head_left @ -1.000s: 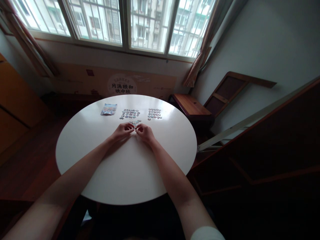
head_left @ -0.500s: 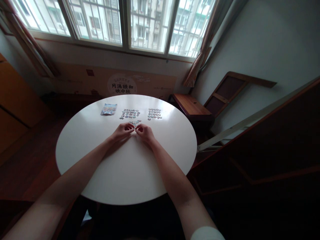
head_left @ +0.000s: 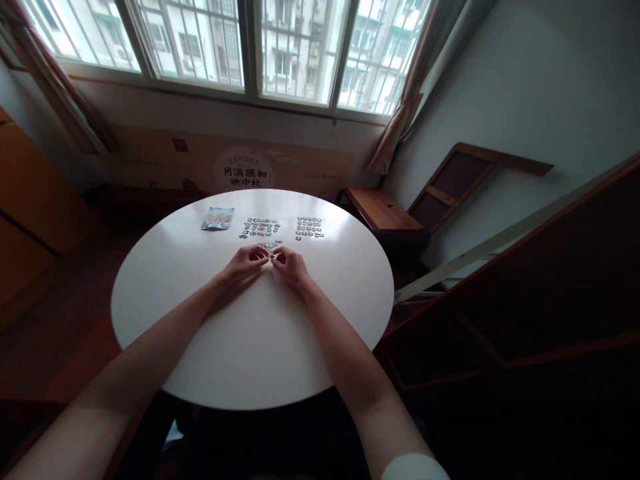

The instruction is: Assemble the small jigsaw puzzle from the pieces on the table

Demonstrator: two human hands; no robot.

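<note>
My left hand (head_left: 249, 261) and my right hand (head_left: 290, 264) meet close together over the white round table (head_left: 240, 353). Their fingertips pinch small jigsaw puzzle pieces (head_left: 271, 257) between them; how many is too small to tell. Just beyond the fingers lies a small cluster of joined or touching pieces (head_left: 271, 246), partly hidden by my hands. Farther back, loose pieces (head_left: 261, 229) are spread in rough rows, and to their right sits another group of pieces (head_left: 310, 228) in a tighter grid. A colourful picture sheet (head_left: 218, 219) rests left of them.
A wooden bench (head_left: 383, 208) stands past the table's right edge, with a folded wooden frame (head_left: 455, 177) against the wall. A large dark wooden panel (head_left: 525, 320) rises close on the right. Barred windows (head_left: 295, 53) and a printed banner (head_left: 300, 163) are behind the table.
Both hands stay in almost the same place, with only a slight shift of the fingertips at the pieces. The other pieces and the picture sheet have not moved.
</note>
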